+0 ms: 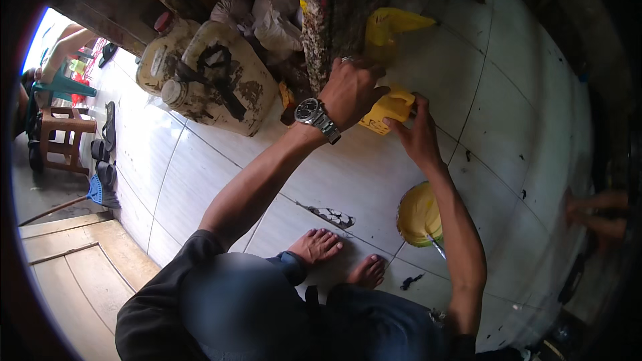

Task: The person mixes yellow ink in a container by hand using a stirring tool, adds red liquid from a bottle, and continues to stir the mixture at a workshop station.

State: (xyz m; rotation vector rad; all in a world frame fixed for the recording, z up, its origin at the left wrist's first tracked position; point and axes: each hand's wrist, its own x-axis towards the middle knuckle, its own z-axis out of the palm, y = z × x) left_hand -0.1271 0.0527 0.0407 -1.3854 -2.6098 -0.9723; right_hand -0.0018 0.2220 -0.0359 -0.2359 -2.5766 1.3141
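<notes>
A yellow plastic container (382, 117) with dark marks on its side is in my right hand (420, 135), thumb on its near side and fingers around its right edge. My left hand (352, 93), with a metal watch (314, 117) on the wrist, is just above and left of it. Its fingers are bent and partly turned away; whatever they grip is hidden. Beyond both hands lies a yellow plastic bag (391, 27). Beside my right forearm stands a round bowl (416, 217) of yellow paste, a thin-handled tool (436, 246) leaning out of it.
A rough, paint-crusted post (313, 27) rises by my left hand. Left of it stand two dirty jerrycans (227, 80). Keys (411, 282) lie near my feet on the white tiled floor (361, 180). Sandals, a stool (67, 135) and a blue rake (100, 190) are at the far left.
</notes>
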